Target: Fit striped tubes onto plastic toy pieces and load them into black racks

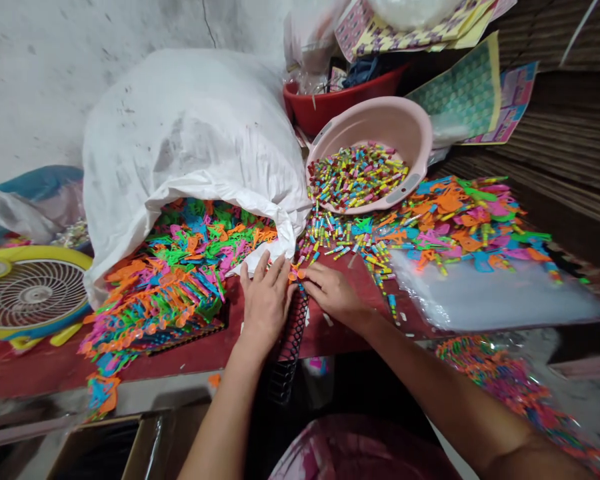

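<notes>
My left hand point(265, 297) rests palm down at the far end of a black rack with rows of round holes point(293, 327), its fingers spread. My right hand point(333, 290) is closed, thumb and finger pinching at a small orange plastic piece point(296, 274) between the two hands. Left of my hands, colourful plastic pieces point(205, 233) spill from a large white sack point(195, 127). Small striped tubes point(330, 233) lie just beyond my right hand, in front of a pink basin point(375, 123) holding many more.
A yellow fan point(35, 293) stands at the left on the red table point(190, 353). At the right, assembled colourful pieces point(465, 223) lie on clear plastic bags point(505, 297). Behind are a red basin point(315, 110) and printed sheets point(460, 93). An open cardboard box point(135, 447) is below.
</notes>
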`<state>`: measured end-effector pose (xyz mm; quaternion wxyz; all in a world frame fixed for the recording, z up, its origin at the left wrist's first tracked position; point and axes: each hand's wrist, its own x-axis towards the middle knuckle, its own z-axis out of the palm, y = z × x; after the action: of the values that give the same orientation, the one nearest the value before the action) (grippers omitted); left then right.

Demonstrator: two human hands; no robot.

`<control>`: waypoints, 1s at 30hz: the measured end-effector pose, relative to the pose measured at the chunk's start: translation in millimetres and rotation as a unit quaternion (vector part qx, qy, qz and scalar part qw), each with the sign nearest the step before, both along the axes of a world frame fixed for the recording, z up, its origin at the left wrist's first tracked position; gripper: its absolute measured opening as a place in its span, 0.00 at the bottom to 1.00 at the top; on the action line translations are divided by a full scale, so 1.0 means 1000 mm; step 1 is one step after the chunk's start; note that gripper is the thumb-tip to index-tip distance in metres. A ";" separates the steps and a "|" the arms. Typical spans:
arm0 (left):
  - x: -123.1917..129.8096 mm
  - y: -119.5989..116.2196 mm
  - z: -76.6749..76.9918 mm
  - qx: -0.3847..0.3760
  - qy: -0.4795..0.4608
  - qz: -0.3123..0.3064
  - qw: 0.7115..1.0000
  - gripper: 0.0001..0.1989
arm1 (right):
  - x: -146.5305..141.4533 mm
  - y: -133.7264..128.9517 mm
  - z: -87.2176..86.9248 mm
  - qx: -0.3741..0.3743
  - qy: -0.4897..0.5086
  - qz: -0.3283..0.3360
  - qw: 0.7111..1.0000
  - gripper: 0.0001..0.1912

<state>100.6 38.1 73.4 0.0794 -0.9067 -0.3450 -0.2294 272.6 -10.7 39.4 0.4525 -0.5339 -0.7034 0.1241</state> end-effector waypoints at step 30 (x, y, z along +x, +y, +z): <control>-0.053 -0.040 -0.074 -0.216 -0.075 0.181 0.956 0.10 | -0.028 0.001 -0.040 -0.075 -0.132 -0.204 0.967 0.10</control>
<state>47.4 -2.0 -0.6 -0.1042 -0.8045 -0.5500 -0.1985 244.5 -9.8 -0.7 0.3304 -0.7104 -0.6214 0.0099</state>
